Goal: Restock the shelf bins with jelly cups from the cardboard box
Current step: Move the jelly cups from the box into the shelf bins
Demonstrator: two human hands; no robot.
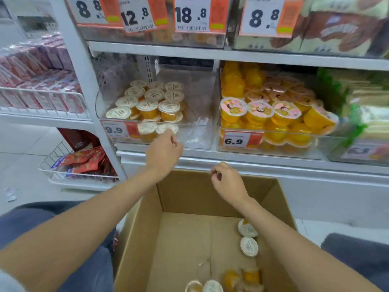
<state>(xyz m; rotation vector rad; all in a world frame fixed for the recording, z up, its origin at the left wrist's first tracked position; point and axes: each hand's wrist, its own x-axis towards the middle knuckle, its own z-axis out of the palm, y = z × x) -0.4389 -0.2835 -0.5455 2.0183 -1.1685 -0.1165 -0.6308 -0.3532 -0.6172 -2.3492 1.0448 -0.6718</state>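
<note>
White supermarket shelving (210, 53) fills the background, its price cards hanging above clear plastic bins. A person crouches before it with an open cardboard box (189, 239) between the knees. The left hand (163, 151) reaches up to the front wall of the half-filled shelf bin (197, 98), just beside the 9.9 price card (114, 129). Its fingers are loosely curled and no cup shows in them; whether they touch the plastic cannot be told. White-lidded jelly cups (147, 106) sit stacked in the bin's left half, while its right half shows bare plastic. The right hand (228, 183) hovers over the box's far rim, thumb raised and fingers loosely bent, with nothing visible in its grasp. A few leftover cups (249, 246) lie on the box floor, along its right wall and near corner. In the neighbouring bin (294, 152), marked 6.9, orange cups with pink lids (260, 109) are heaped high. To the left, a wire basket (52, 163) holds red packets.
</note>
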